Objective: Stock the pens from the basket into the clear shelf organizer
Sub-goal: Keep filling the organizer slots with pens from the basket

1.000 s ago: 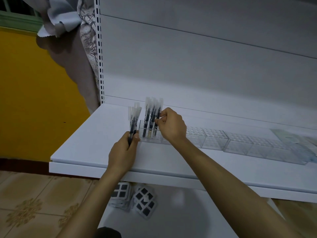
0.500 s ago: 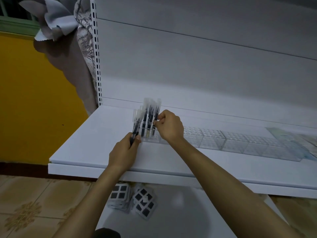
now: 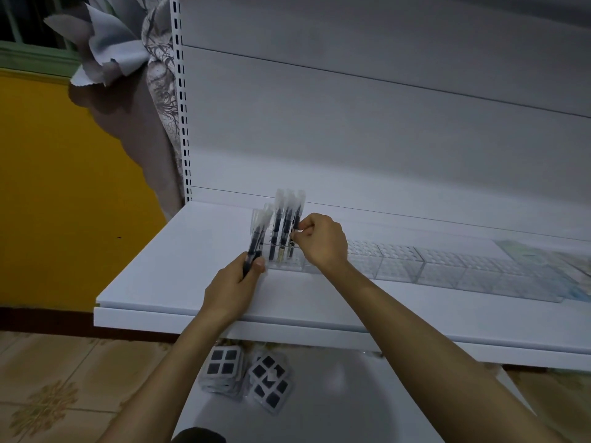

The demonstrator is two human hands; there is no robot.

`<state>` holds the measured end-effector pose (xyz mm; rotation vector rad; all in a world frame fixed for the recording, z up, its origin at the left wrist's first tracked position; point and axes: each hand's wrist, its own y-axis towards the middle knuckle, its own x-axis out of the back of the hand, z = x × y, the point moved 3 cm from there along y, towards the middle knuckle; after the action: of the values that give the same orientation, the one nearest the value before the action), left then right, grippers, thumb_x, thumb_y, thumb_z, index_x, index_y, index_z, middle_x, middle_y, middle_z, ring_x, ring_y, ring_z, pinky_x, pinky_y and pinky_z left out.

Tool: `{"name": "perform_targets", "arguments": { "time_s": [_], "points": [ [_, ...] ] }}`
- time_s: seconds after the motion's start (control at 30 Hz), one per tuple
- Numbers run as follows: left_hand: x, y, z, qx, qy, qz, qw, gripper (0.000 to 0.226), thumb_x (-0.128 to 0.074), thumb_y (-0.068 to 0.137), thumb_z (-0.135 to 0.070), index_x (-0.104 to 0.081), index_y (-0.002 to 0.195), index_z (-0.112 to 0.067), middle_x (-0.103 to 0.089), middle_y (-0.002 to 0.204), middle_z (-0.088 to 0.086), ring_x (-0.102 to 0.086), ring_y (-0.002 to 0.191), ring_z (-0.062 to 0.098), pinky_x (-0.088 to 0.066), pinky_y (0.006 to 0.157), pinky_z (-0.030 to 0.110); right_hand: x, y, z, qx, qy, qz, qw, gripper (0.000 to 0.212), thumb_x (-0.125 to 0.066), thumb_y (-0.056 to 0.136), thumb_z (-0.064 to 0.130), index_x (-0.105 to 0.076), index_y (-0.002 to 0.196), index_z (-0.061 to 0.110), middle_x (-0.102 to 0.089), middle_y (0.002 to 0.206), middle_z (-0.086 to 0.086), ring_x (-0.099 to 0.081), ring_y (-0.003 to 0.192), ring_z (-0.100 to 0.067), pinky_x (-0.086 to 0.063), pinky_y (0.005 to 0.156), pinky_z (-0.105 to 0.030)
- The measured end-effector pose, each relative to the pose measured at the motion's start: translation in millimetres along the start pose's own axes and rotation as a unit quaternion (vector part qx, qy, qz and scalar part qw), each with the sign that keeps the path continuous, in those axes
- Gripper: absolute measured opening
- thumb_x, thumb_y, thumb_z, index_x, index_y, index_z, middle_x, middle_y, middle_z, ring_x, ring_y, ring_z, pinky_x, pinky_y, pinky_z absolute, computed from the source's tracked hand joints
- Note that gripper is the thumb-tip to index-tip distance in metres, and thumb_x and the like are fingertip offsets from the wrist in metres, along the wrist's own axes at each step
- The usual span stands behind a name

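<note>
A: Where do we find the pens?

B: We see a few wrapped pens (image 3: 281,223) standing upright in the left end of the clear shelf organizer (image 3: 415,266), dark barrels down in the cells and clear wrapper tops sticking up.

A: And our hands?

B: Our right hand (image 3: 323,241) comes in from the right, fingers curled, with thumb and forefinger pinching the rightmost pen (image 3: 297,215) low on its barrel. Our left hand (image 3: 233,289) grips a small bundle of pens (image 3: 256,243) by the lower ends. The bundle tilts slightly and sits just beside the organizer's left end, on the near side.

A: What holds the organizer?

B: It lies on a white shelf (image 3: 160,276) as a long row of gridded cells running off to the right, close to the far back panel.

A: What else do we see?

B: Below the shelf's near edge lie packs of black-and-white puzzle cubes (image 3: 270,383). Far left, a grey cloth (image 3: 105,59) hangs over a yellow wall (image 3: 64,187), and the tiled floor (image 3: 48,394) shows at the near left.
</note>
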<state>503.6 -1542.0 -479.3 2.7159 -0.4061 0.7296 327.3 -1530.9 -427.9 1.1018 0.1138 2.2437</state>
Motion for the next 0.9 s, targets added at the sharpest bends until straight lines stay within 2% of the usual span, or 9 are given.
{"name": "perform_targets", "arguments": {
  "time_s": [0.1,0.2,0.33,0.43,0.5,0.6,0.67,0.77,0.9],
  "points": [
    [-0.7,-0.1,0.9,0.003,-0.019,-0.005,1.0,0.031,-0.037,0.099,-0.044,-0.057,0.111,-0.023,-0.061,0.103,-0.004,-0.054,0.097,0.017,-0.039,0.085,0.032,-0.1,0.7,-0.9,0.005,0.017,0.0,1.0,0.02,-0.07,0.084,0.024,-0.067,0.101,0.013,-0.071,0.09,-0.003,-0.065,0.089,-0.021,-0.053,0.08,-0.032],
    [4.2,-4.3,-2.0,0.0,-0.145,-0.06,0.988,0.03,-0.039,0.099,-0.039,-0.061,0.109,-0.021,-0.063,0.101,-0.008,-0.057,0.096,0.008,-0.041,0.088,0.028,6.5,-5.3,-4.2,0.025,0.076,-0.032,0.996,0.022,-0.073,0.083,0.021,-0.064,0.1,0.011,-0.063,0.073,0.003,-0.062,0.074,-0.014,-0.052,0.076,-0.029],
    [14.5,-11.1,-10.4,-0.029,-0.298,-0.086,0.95,0.026,-0.039,0.101,-0.025,-0.059,0.09,-0.013,-0.058,0.067,0.0,-0.055,0.057,0.0,-0.045,0.062,0.011,17.2,-33.7,1.3,0.115,0.19,-0.093,0.971,0.009,-0.069,0.087,0.019,-0.065,0.085,0.011,-0.061,0.068,0.004,-0.056,0.061,-0.005,-0.048,0.061,-0.019],
    [14.6,-14.5,-15.3,-0.064,-0.273,-0.023,0.96,0.028,-0.038,0.102,-0.024,-0.06,0.091,-0.013,-0.052,0.055,-0.003,-0.05,0.052,0.005,-0.043,0.055,0.013,10.7,-54.1,16.7,0.095,0.273,0.04,0.956,0.015,-0.067,0.089,0.028,-0.069,0.095,0.014,-0.066,0.076,-0.002,-0.062,0.071,-0.012,-0.051,0.063,-0.025],
    [13.8,-16.9,-16.0,-0.077,-0.264,0.023,0.961,0.031,-0.038,0.101,-0.026,-0.06,0.082,-0.016,-0.051,0.051,-0.001,-0.049,0.05,0.009,-0.042,0.054,0.017,2.3,-63.3,26.5,0.079,0.308,0.128,0.94,0.014,-0.065,0.09,0.024,-0.068,0.102,0.019,-0.069,0.083,0.004,-0.065,0.081,-0.009,-0.052,0.07,-0.024],
    [14.7,-18.7,-16.6,-0.075,-0.251,0.047,0.964,0.036,-0.04,0.099,-0.028,-0.051,0.065,-0.022,-0.05,0.049,0.0,-0.046,0.048,0.011,-0.039,0.052,0.019,-5.0,-67.8,32.7,0.061,0.361,0.168,0.915,0.007,-0.065,0.089,0.013,-0.066,0.094,0.019,-0.069,0.085,0.002,-0.067,0.079,-0.009,-0.055,0.071,-0.025],
    [14.6,-18.7,-17.4,-0.074,-0.251,0.052,0.964,0.037,-0.04,0.099,-0.027,-0.049,0.064,-0.022,-0.051,0.049,0.0,-0.047,0.047,0.011,-0.04,0.052,0.019,-4.4,-67.4,31.7,0.049,0.374,0.166,0.911,0.002,-0.065,0.089,0.013,-0.067,0.089,0.013,-0.069,0.08,0.0,-0.067,0.075,-0.009,-0.055,0.071,-0.026],
    [12.7,-17.7,-16.6,-0.071,-0.248,0.058,0.964,0.034,-0.04,0.1,-0.028,-0.053,0.07,-0.017,-0.059,0.054,0.003,-0.052,0.049,0.012,-0.044,0.053,0.02,0.8,-64.9,30.1,0.037,0.385,0.152,0.909,0.015,-0.063,0.091,0.017,-0.068,0.089,0.003,-0.07,0.08,-0.004,-0.067,0.075,-0.012,-0.055,0.071,-0.025],
    [12.1,-10.1,-7.8,-0.039,-0.282,0.011,0.959,0.032,-0.037,0.1,-0.03,-0.062,0.092,-0.011,-0.072,0.072,0.003,-0.065,0.063,0.013,-0.052,0.065,0.022,21.4,-48.7,30.2,-0.017,0.458,0.057,0.887,0.014,-0.057,0.095,0.014,-0.063,0.095,0.002,-0.073,0.086,-0.009,-0.067,0.07,-0.013,-0.055,0.066,-0.025]
  ]
}}
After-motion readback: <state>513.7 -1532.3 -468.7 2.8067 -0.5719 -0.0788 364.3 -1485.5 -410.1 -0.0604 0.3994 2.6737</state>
